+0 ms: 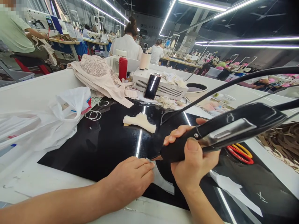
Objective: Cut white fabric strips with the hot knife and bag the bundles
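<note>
My right hand (191,155) is wrapped round a black handheld tool (210,130) with a silver lever and a cable at its back. The tool's tip points down-left, close to my left fingertips. My left hand (130,180) is closed, its fingers pressed together at the end of a thin translucent white strip (163,182) that lies on the black mat (105,140). A cream padded piece (140,122) lies on the mat beyond my hands.
A white plastic bag (63,115) lies left. Behind the mat are beige bras (98,76), a phone (152,87) and a red bottle (122,68). Red-orange scissor handles (240,153), white strips (238,189) and brown straps (282,140) lie right. People sit beyond.
</note>
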{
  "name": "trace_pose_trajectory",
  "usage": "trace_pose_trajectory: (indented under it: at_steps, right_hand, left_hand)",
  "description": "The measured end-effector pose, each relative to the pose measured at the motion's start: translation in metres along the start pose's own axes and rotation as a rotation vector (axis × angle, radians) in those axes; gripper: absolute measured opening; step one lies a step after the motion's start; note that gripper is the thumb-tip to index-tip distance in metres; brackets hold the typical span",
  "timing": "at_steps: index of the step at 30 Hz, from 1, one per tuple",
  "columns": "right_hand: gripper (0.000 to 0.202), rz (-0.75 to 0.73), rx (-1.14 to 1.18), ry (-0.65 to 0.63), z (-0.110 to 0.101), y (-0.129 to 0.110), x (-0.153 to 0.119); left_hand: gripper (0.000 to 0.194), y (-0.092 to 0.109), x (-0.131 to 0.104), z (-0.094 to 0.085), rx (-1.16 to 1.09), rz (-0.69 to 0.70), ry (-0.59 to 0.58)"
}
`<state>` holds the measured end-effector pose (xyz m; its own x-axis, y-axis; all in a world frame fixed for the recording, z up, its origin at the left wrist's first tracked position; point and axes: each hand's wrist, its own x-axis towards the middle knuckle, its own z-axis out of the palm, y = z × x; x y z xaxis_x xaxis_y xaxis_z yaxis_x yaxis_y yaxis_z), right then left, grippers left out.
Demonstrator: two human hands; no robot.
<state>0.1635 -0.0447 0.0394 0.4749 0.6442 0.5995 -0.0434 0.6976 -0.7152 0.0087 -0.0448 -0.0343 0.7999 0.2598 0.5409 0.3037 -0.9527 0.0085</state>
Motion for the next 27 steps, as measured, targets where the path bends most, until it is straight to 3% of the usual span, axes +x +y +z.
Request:
trace_pose_trajectory:
  at_steps: [14, 19, 27]
  right_hand:
    - [0.035, 0.029, 0.033, -0.003, 0.008, 0.006, 0.000]
    - [0.033, 0.036, 0.039, -0.001, 0.010, 0.007, 0.001]
    - [0.035, 0.036, -0.023, 0.058, -0.007, -0.022, 0.010]
  left_hand:
    - [0.011, 0.000, 0.001, 0.000, 0.004, -0.004, 0.027]
    - [0.029, -0.002, 0.002, -0.002, -0.021, -0.006, 0.025]
    - [0.029, -0.002, 0.004, -0.010, -0.057, -0.003, -0.032]
